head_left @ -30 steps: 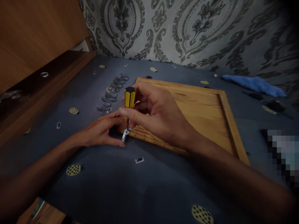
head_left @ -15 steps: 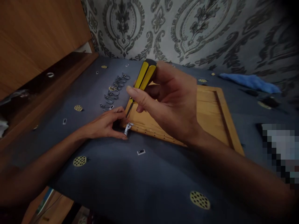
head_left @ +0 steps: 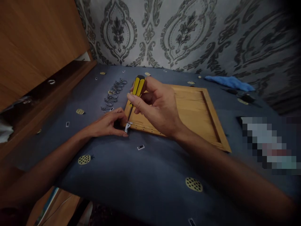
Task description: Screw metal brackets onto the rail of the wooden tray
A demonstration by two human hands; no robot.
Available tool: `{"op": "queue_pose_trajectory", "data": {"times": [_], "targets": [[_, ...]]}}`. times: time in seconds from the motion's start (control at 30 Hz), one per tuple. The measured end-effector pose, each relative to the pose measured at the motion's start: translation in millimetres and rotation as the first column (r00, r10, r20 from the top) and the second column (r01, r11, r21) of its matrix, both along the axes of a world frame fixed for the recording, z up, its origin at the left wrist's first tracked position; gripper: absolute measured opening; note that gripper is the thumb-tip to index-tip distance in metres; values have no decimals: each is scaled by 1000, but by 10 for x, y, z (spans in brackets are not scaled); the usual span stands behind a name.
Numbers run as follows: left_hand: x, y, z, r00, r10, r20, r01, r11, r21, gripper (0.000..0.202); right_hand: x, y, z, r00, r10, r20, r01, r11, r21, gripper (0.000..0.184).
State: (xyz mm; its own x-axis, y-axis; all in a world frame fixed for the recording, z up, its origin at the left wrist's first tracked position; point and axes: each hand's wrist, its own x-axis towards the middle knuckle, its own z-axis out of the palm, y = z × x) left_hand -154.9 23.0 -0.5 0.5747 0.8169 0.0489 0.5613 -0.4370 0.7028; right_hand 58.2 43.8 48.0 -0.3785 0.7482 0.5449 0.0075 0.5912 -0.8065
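Note:
My right hand [head_left: 160,106] is closed around the yellow and black handle of a screwdriver [head_left: 138,85]. Its thin shaft points down at the near left corner of a shallow wooden tray or frame [head_left: 190,103]. At that corner sits a small silver metal bracket [head_left: 127,127], and the screwdriver tip is at or just beside it; the exact contact is too small to tell. My left hand [head_left: 108,124] grips the bracket and corner, thumb at the bracket's lower end and fingers above. A row of dark holes runs along the tray's near edge.
Several grey metal hooks or clips [head_left: 113,94] lie in a row left of the tray. A blue cloth [head_left: 229,82] and a dark object [head_left: 245,96] lie at the back right. A blurred-out, dark-edged item [head_left: 265,141] is at right. Wooden furniture [head_left: 44,40] borders the left.
The whole view has shifted, so the tray and items at right appear further left. The screwdriver handle and my right hand sit lower and nearer the bracket. My left hand keeps its hold.

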Motion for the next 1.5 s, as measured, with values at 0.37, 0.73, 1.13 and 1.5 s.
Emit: {"op": "queue_pose_trajectory", "data": {"times": [0.37, 0.73, 1.13, 1.5], "targets": [[10, -12, 11, 1000, -7, 9, 7, 1000, -30, 47, 50, 95, -128, 996, -35, 77, 32, 999, 38, 21], [17, -18, 30, 1000, -3, -6, 3, 1000, -28, 50, 38, 100, -183, 999, 17, 48, -17, 1000, -4, 27], [-1, -12, 9, 999, -2, -47, 1, 1000, -16, 48, 42, 103, -225, 1000, 15, 20, -15, 1000, -28, 34], [-11, -13, -52, 999, 15, -33, -14, 1000, 5, 49, 137, 64, -41, 974, 221, 50, -207, 957, -206, 27]]}}
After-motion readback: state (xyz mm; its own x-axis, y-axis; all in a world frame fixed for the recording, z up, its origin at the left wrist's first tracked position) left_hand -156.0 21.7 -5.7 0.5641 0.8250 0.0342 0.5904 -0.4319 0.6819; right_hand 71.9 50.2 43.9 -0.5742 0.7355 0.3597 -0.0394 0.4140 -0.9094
